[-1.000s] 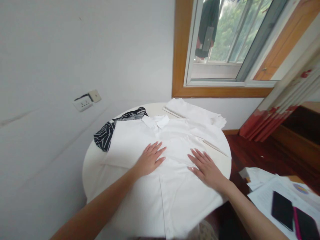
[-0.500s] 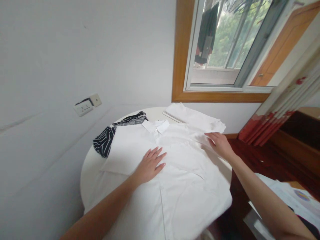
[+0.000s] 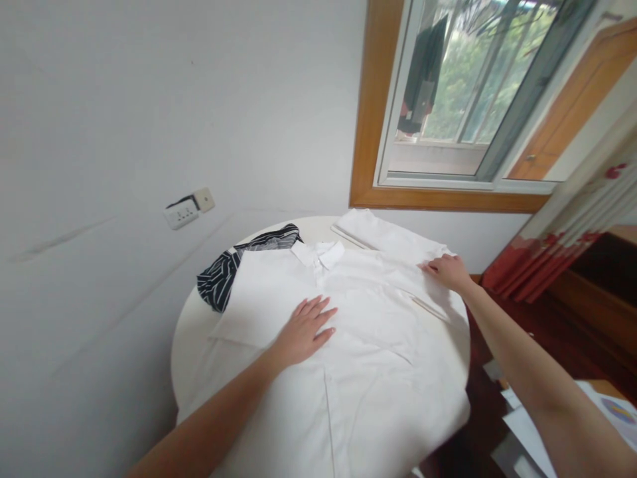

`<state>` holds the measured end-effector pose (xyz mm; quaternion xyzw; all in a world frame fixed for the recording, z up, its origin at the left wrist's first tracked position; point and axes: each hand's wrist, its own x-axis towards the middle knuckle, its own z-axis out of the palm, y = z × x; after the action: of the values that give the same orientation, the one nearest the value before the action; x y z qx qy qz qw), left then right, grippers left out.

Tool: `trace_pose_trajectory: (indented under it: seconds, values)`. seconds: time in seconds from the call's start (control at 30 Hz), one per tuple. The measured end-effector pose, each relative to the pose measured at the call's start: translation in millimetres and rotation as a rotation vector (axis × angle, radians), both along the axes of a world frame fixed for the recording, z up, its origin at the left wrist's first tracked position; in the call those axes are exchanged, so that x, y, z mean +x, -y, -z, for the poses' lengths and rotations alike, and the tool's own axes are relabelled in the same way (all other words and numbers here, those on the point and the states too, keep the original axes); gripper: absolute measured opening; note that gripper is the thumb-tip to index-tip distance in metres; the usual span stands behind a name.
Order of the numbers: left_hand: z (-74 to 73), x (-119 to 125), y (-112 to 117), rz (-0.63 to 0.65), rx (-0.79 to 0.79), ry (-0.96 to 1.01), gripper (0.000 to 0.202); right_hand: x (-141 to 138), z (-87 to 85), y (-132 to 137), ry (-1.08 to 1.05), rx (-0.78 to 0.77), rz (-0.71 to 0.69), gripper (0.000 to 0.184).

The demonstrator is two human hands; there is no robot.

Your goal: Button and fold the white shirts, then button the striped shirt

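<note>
A white collared shirt (image 3: pixel 378 405) lies spread over a round table, its collar toward the wall and its lower part over the near edge. My left hand (image 3: pixel 304 332) rests flat on the shirt's chest with the fingers spread. Far to the right, my right hand (image 3: pixel 448 271) has its fingers bent and closed on the end of the shirt's sleeve (image 3: pixel 423 282), which stretches out sideways. Next to that hand lies a folded white cloth (image 3: pixel 385 232). The other sleeve (image 3: pixel 253 292) lies folded across the left side of the shirt.
The white tabletop (image 3: pixel 192 338) shows at the left, close to the wall. A black-and-white striped cloth (image 3: pixel 219 282) lies at its back left edge. A wood-framed window (image 3: pixel 378 106) and a curtain (image 3: pixel 517 249) are beyond. Papers (image 3: pixel 542 431) lie low at the right.
My right hand has moved outward to the right, and the sleeve now reaches farther out, straighter. My left hand stays flat on the shirt. The view has shifted slightly.
</note>
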<state>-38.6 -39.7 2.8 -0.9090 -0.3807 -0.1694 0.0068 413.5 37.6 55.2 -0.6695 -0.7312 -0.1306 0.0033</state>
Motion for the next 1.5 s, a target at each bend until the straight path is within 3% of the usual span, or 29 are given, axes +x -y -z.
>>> trace_pose_trajectory:
  seconds: [0.13,0.23,0.33,0.47,0.53,0.63,0.77,0.93,1.13,1.3,1.5]
  values:
    - [0.0,0,0,0.001,-0.002,-0.001,0.046,11,-4.7,12,-0.173,0.048,-0.16,0.047]
    - [0.1,0,0,0.007,0.013,0.007,0.046,-6,-20.6,17,-0.344,0.057,-0.196,0.043]
    - [-0.7,1,0,0.006,0.02,0.0,0.045,-47,-43.6,16,-0.401,0.058,-0.255,0.038]
    - [-1.9,1,1,0.0,0.019,-0.021,0.045,-128,-61.5,2,-0.365,0.04,-0.264,0.038]
    - [-1.5,2,1,0.002,0.018,-0.027,0.045,-171,-57.5,-8,-0.282,0.002,-0.195,0.038]
    - [-0.1,2,0,0.007,0.011,-0.015,0.045,-226,-37.5,-19,-0.178,-0.087,-0.096,0.04]
    - [0.7,1,-3,-0.012,-0.013,0.111,0.046,-260,-7.1,-21,-0.164,-0.151,-0.091,0.035]
    - [-2.4,-5,-13,-0.097,-0.033,0.305,0.034,-240,0.4,-13,-0.156,-0.135,-0.084,0.044]
    - [-10.6,-23,-27,-0.139,-0.033,0.416,0.028,-165,-6.8,7,-0.199,-0.161,-0.175,0.047]
    - [-16.7,-40,-36,-0.187,0.007,0.469,0.026,-115,3.3,25,-0.245,-0.16,-0.343,0.049]
    - [-23.5,-56,-41,-0.27,0.099,0.502,0.027,-68,15.1,33,-0.374,-0.163,-0.311,0.059]
